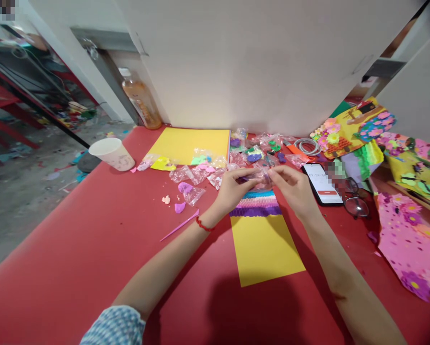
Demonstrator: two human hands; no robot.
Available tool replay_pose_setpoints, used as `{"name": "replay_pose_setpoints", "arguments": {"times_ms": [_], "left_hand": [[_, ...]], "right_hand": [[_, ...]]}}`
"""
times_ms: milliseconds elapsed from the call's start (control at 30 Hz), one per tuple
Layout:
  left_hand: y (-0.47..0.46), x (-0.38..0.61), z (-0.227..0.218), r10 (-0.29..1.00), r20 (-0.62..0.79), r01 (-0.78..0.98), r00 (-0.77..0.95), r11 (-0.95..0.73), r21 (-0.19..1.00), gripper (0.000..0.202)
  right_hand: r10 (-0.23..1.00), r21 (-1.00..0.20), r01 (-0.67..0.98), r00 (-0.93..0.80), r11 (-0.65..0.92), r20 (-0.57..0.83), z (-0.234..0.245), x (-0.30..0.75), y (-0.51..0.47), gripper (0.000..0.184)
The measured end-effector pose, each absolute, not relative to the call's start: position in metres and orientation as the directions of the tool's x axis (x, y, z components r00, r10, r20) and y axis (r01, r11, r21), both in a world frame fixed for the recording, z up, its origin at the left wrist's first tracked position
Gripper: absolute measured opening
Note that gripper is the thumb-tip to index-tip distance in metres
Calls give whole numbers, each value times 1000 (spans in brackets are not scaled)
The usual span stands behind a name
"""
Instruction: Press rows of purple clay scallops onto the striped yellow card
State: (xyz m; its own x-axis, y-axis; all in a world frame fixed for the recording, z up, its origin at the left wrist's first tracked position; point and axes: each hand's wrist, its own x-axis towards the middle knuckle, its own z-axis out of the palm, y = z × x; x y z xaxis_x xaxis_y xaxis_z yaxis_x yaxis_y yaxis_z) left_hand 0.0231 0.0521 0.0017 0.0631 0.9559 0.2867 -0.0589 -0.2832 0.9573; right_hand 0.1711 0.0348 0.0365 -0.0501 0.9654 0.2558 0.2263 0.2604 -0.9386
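Note:
My left hand [236,189] and my right hand [290,187] are both closed on a clear plastic bag [261,181], pinching it from either side. Something purple shows faintly through the bag. Just below it lies a yellow sheet [267,249] whose upper part carries wavy rows of clay [256,203] in blue, pink, white and purple. Left of my left hand are a purple clay lump in a small bag [186,188], a loose purple piece [180,207], a pale peach lump [166,199] and a thin pink modelling tool [179,225].
Several clay bags [268,141] crowd the table's back. A yellow board [193,143], paper cup [112,154] and bottle [141,100] stand or lie left. To the right are a phone [322,184], glasses [356,207], a coiled cable [307,147] and decorated clay pictures [409,230].

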Motion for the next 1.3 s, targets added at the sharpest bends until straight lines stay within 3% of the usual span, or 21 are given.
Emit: {"name": "replay_pose_setpoints", "arguments": {"times_ms": [100,200,333,567,767,900,1000,1300], "left_hand": [[52,23,1,952,299,-50,65,-296,954,17],[52,23,0,948,304,-64,88,-300,952,17],[52,23,0,955,277,-70,104,-271,960,19],[51,23,5,957,259,-36,132,-256,966,19],[51,22,6,946,228,11,230,-236,972,23],[51,23,4,938,237,110,254,-272,956,23],[51,24,2,940,177,74,293,-206,976,25],[47,26,7,931,74,-20,356,-72,997,24]], "right_hand": [[962,-917,292,-92,271,255,34,171,35,25],[967,-933,255,-110,252,231,32,171,35,25],[979,-966,159,-23,203,201,30,171,36,28],[968,-943,219,-46,251,247,27,173,39,30],[975,-962,180,44,206,217,26,171,38,26],[959,-950,182,83,254,272,24,171,40,21],[947,-939,182,83,292,310,25,172,42,27],[968,-903,352,-42,245,246,30,175,38,18]]}}
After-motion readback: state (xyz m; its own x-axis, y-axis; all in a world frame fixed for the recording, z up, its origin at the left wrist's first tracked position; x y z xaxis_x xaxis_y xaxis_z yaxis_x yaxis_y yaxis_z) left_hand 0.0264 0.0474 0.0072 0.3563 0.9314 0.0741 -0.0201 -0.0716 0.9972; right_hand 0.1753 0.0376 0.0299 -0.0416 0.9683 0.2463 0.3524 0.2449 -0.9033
